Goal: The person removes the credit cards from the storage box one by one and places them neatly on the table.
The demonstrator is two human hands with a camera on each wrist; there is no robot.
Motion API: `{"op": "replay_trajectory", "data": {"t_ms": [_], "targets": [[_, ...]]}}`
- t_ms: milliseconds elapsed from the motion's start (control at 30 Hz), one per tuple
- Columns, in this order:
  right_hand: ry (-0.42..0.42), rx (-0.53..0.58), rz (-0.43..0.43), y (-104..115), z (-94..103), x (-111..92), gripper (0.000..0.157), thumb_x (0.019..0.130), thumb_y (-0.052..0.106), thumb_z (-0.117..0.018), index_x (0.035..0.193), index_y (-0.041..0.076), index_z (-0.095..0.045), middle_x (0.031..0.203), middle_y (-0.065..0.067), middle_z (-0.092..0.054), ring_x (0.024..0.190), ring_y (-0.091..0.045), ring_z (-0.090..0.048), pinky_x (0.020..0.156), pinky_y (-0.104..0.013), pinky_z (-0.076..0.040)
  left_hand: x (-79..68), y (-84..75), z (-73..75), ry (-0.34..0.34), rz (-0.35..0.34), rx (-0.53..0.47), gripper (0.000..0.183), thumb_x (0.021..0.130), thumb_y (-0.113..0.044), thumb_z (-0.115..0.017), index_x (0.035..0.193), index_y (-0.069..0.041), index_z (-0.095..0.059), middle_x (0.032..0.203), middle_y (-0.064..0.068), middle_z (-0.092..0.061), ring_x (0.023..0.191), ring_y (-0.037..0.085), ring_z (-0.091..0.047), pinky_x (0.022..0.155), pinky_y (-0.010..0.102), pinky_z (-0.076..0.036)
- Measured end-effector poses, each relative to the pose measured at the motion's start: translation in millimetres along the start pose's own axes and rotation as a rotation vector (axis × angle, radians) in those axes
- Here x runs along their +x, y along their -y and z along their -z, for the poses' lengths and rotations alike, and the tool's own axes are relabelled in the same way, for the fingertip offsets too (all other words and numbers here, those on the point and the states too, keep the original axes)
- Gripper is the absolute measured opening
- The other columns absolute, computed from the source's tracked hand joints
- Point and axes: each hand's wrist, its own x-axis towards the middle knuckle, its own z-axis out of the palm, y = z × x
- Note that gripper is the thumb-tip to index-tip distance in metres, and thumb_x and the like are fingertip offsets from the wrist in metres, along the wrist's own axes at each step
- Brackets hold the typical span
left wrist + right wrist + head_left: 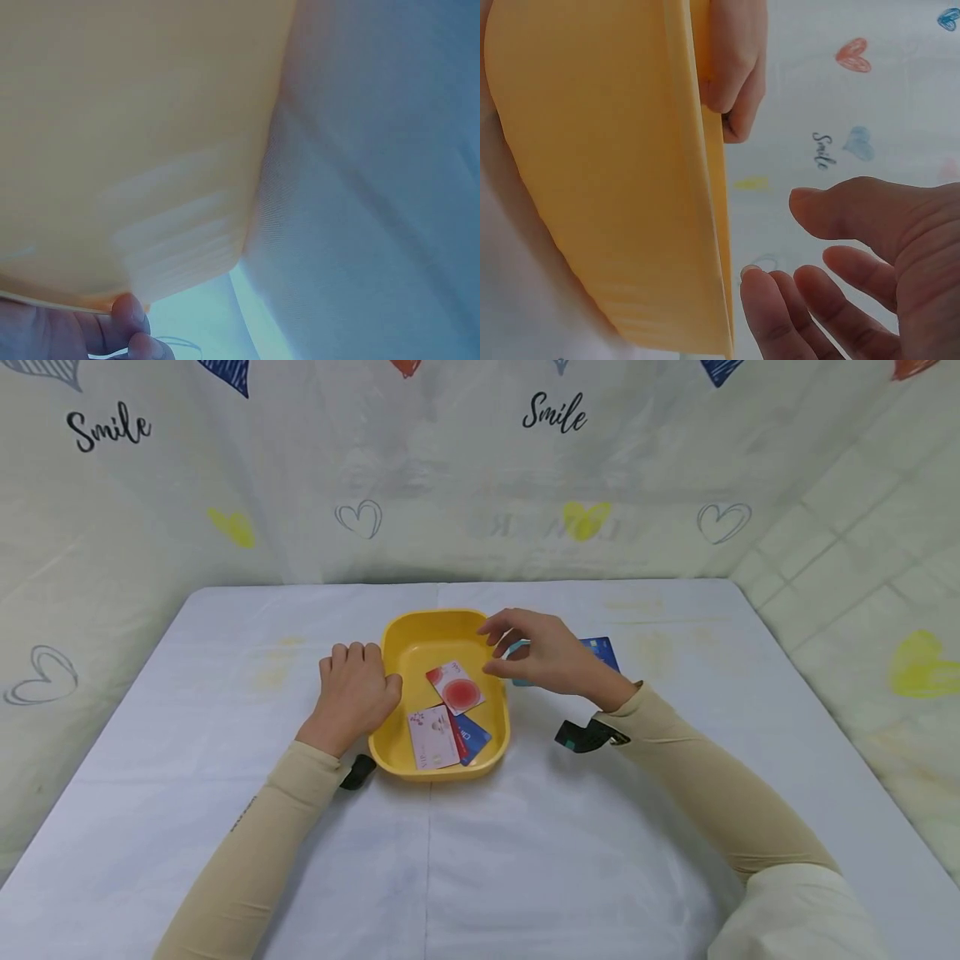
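A yellow tray (431, 639) stands on the table in the head view, with several cards in it. One card with a red circle (461, 695) lies towards the right. Below it a pale pink card (433, 739) partly covers a red card (456, 737) and a blue card (474, 737). My left hand (352, 693) grips the tray's left rim; its fingertips (129, 311) show at the rim in the left wrist view. Over the right rim hovers my right hand (543, 652), fingers loosely bent and apart from the thumb, holding nothing.
Right of the tray, behind my right hand, lie a dark blue card (602, 652) and a light blue card (519, 682), both partly hidden. A white cloth covers the table (525, 860). Behind it hangs a curtain (450, 452) printed with hearts.
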Motion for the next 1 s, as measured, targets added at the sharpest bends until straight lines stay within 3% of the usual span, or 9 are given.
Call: {"op": "replay_trajectory", "data": {"t_ms": [1000], "targets": [[0.200, 0.036, 0.091, 22, -39.5, 25, 0.046, 0.091, 0.015, -0.077, 0.133, 0.005, -0.061, 0.120, -0.015, -0.067, 0.104, -0.020, -0.067, 0.090, -0.032, -0.061, 0.6, 1.9, -0.1, -0.003, -0.007, 0.013, 0.037, 0.099, -0.030, -0.041, 0.106, 0.005, -0.050, 0.098, 0.019, -0.048, 0.105, 0.039, -0.037, 0.092, 0.052, -0.029]]}}
